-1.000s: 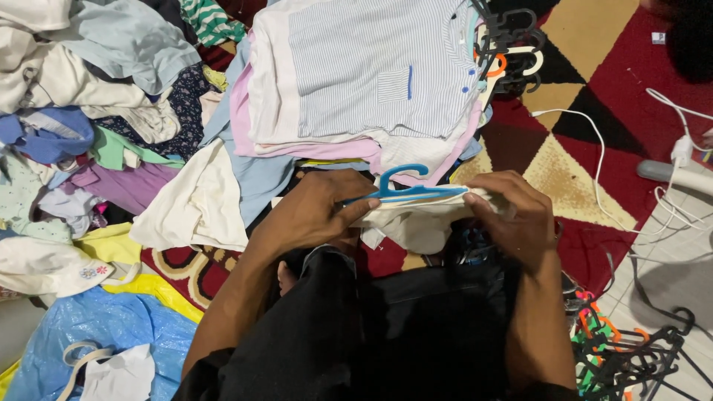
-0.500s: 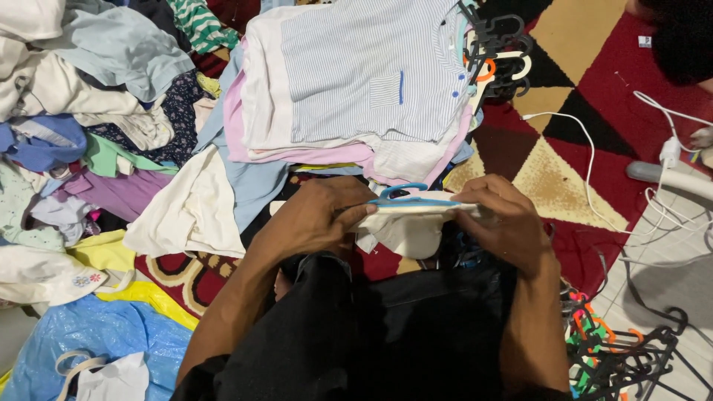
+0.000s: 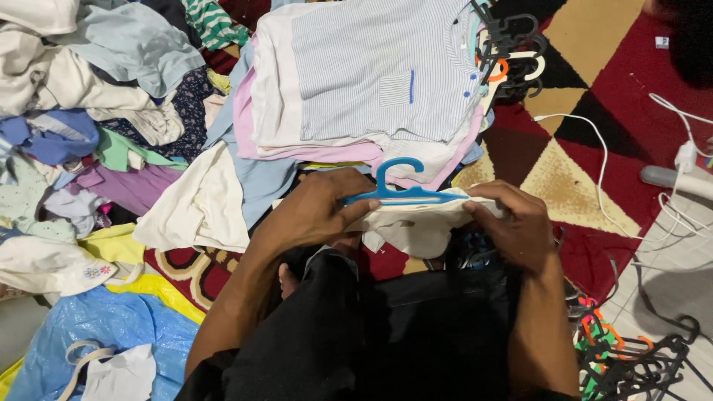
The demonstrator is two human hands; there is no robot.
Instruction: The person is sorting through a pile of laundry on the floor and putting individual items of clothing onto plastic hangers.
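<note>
Red patterned carpet (image 3: 594, 96) strewn with clothes: left hand (image 3: 316, 212) and right hand (image 3: 516, 226) each close their grip on a cream garment (image 3: 412, 226), stretching it over a blue plastic hanger (image 3: 397, 189).

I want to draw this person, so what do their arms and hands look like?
Both arms are bare from the elbows down, with no sleeves showing. The left hand and right hand wear no gloves, and no rings or watch can be seen. Dark black clothing covers the lap below the arms.
</note>
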